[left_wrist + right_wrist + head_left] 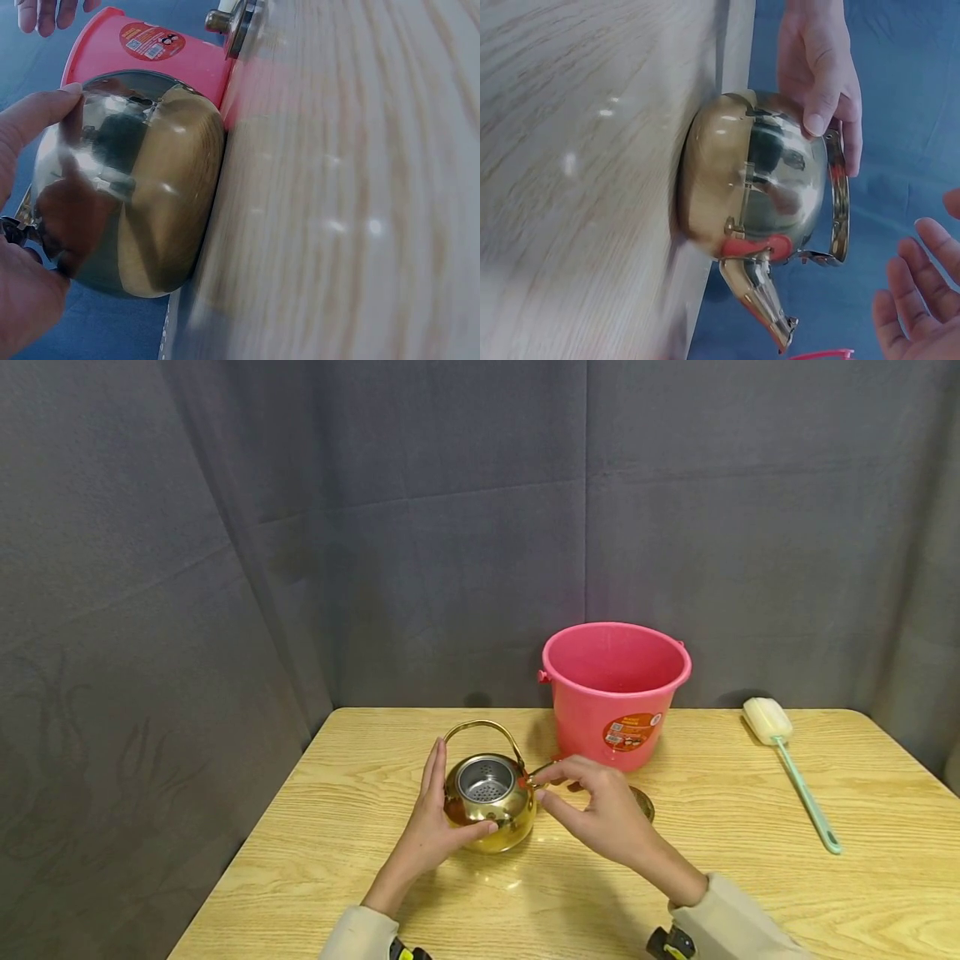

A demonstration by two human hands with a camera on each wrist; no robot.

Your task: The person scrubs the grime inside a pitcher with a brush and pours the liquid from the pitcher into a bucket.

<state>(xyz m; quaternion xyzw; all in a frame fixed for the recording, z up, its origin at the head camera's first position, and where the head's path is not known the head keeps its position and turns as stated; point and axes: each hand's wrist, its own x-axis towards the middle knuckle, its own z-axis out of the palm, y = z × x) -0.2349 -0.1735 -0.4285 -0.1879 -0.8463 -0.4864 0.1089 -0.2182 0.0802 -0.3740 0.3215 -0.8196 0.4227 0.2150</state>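
Observation:
A gold kettle (491,822) stands upright on the table, its hoop handle (483,723) raised. With no lid on, its mouth shows a perforated steel strainer (486,781). My left hand (429,835) rests against the kettle's left and near side, thumb extended along the body and fingers straight beside the handle. The thumb touches the shiny body in the left wrist view. Beside the spout (757,292), my right hand (600,806) hovers with loosely bent fingers, apart from the kettle in the right wrist view. The knobbed lid (238,26) lies on the table, partly hidden behind this hand in the head view.
A pink bucket (611,718) with a red label stands behind the kettle, towards the right. Farther right lies a sponge brush (806,797) with a green handle. The wooden table (315,860) ends at a grey curtain (450,568).

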